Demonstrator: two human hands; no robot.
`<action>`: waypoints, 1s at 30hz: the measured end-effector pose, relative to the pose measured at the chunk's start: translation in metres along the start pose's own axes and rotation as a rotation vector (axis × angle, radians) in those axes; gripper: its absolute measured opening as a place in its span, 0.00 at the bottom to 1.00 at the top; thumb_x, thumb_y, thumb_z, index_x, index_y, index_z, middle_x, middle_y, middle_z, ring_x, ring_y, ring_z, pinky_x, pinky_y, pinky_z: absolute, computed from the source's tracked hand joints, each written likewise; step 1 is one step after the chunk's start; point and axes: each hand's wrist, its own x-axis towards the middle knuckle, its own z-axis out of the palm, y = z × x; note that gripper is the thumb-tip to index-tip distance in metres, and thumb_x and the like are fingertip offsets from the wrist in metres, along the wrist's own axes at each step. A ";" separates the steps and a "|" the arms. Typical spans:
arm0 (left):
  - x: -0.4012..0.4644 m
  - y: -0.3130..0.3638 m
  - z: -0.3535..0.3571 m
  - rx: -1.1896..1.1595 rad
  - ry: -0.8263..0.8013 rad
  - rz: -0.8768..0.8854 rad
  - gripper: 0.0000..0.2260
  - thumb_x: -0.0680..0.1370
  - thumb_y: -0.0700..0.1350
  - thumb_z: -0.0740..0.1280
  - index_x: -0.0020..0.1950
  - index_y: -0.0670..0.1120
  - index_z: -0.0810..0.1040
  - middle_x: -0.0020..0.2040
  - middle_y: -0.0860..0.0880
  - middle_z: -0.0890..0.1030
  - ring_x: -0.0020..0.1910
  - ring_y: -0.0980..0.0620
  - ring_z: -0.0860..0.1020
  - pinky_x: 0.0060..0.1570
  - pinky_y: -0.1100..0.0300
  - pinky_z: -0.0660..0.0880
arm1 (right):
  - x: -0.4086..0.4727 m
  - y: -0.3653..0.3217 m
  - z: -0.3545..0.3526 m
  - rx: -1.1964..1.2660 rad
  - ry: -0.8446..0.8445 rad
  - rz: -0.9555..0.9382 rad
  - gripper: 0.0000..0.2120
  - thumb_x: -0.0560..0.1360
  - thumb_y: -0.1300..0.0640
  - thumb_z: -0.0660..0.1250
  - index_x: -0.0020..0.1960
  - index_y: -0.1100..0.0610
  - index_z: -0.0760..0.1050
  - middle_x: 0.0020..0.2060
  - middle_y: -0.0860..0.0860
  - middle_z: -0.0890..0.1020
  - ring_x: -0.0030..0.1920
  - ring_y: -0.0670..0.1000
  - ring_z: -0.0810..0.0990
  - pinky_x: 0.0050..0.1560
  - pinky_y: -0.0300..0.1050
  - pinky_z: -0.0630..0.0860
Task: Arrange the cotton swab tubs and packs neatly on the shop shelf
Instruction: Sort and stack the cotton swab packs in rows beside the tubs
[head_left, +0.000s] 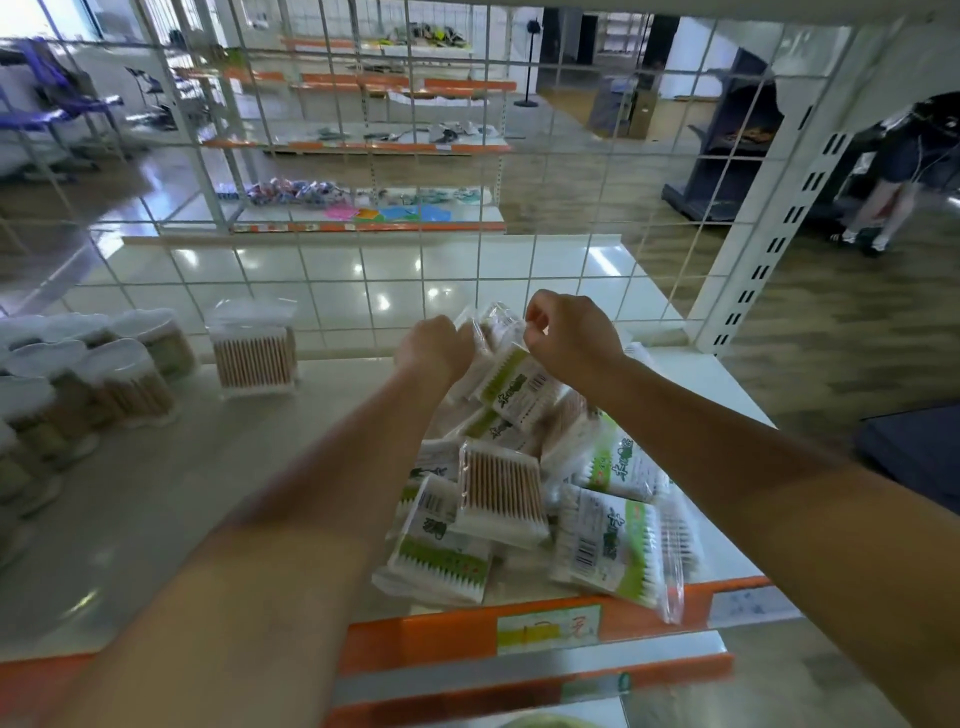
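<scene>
On the shop shelf (156, 499), head view, the only 1: both hands are up over the messy heap of cotton swab packs (519, 493) at the right end. Left hand (434, 348) is clenched round the top edge of 1 clear pack (493, 332), lifted off the heap; right hand (569, 332) pinches the plastic of a green-label pack (519, 387) just beside it. Packs touch each other btwn the 2 hands; can't tell if more than 2 are held.

Heap below lies every which way, some packs flat, some tilted, 1 hanging over the orange shelf edge (441, 639). Well to the left, 1 pack (254, 353) stands upright near the wire grid back (332, 270); the tubs (119, 374) sit grouped at the far left.

Step in hand, my read: pulling packs from the heap to stand them up in a row. Next move prob needs carrying these left, next to the upright pack, same face fwd, set on edge w/o tipping it. Thin slippery film, so firm grip needed.
</scene>
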 end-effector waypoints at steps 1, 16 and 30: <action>-0.001 -0.002 0.001 -0.052 0.006 -0.028 0.17 0.82 0.45 0.50 0.61 0.36 0.72 0.56 0.38 0.76 0.54 0.41 0.76 0.45 0.54 0.71 | -0.001 0.001 0.000 0.004 -0.002 -0.001 0.08 0.75 0.58 0.61 0.52 0.58 0.76 0.46 0.54 0.82 0.46 0.53 0.78 0.39 0.40 0.69; -0.008 -0.001 0.009 -0.479 -0.121 -0.317 0.24 0.79 0.56 0.59 0.63 0.37 0.71 0.45 0.44 0.75 0.37 0.50 0.72 0.35 0.58 0.70 | -0.010 0.006 0.003 0.038 -0.005 -0.003 0.07 0.76 0.58 0.61 0.50 0.58 0.76 0.44 0.54 0.82 0.43 0.53 0.79 0.44 0.48 0.77; -0.016 -0.008 -0.005 -0.867 0.059 -0.249 0.19 0.74 0.38 0.69 0.63 0.41 0.68 0.50 0.45 0.73 0.47 0.47 0.77 0.41 0.56 0.80 | -0.013 -0.003 -0.003 0.001 -0.025 -0.007 0.06 0.75 0.59 0.61 0.49 0.58 0.75 0.43 0.54 0.81 0.42 0.53 0.78 0.43 0.48 0.78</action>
